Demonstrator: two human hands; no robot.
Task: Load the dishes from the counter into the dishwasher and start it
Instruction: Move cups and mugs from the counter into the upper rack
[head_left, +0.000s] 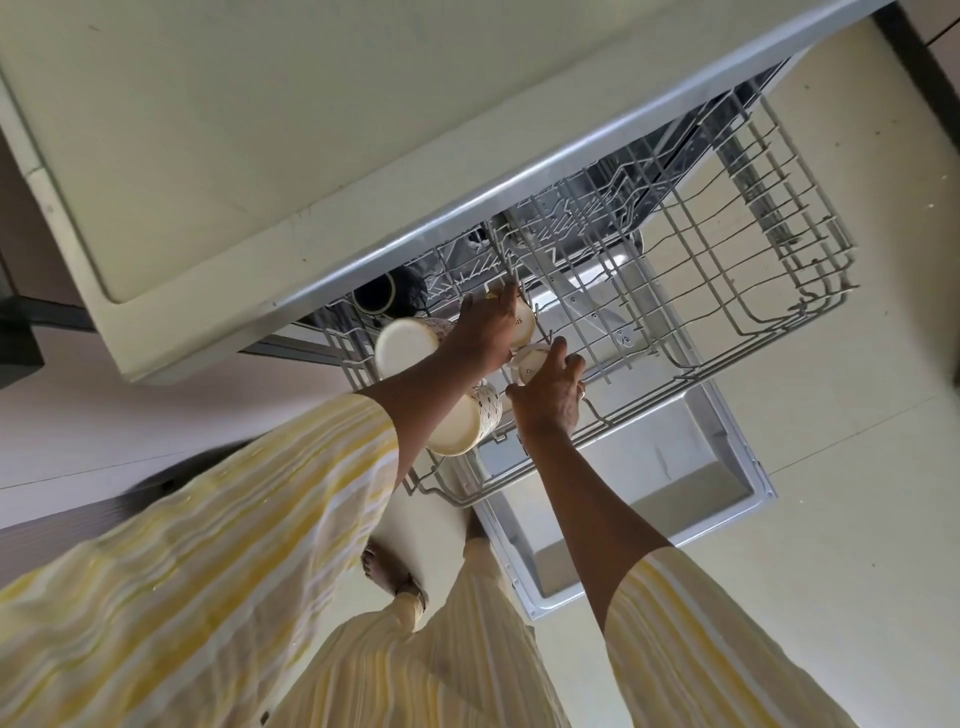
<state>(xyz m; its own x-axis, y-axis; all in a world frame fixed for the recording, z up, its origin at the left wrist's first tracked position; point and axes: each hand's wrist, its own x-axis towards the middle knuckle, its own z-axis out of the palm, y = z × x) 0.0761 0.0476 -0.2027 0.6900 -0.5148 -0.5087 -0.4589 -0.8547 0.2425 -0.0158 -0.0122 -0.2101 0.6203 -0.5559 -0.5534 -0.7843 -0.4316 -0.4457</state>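
Note:
The dishwasher's upper wire rack (727, 291) is pulled out over the open door (675, 467). My left hand (488, 327) grips a small cream cup (523, 325) with lettering, held in the rack's left part. My right hand (550, 395) holds a second small cream cup (530, 364) just below it. Two larger cream mugs lie upside down in the rack's left side, one (408, 345) above my left forearm and a patterned one (462, 423) below it. A dark mug (375, 296) sits further back under the counter edge.
The pale counter top (260, 130) with its metal edge overhangs the rack's rear. The rack's right half holds only bare wire tines. Cream floor tiles (857, 415) lie to the right. My foot (384, 566) stands left of the door.

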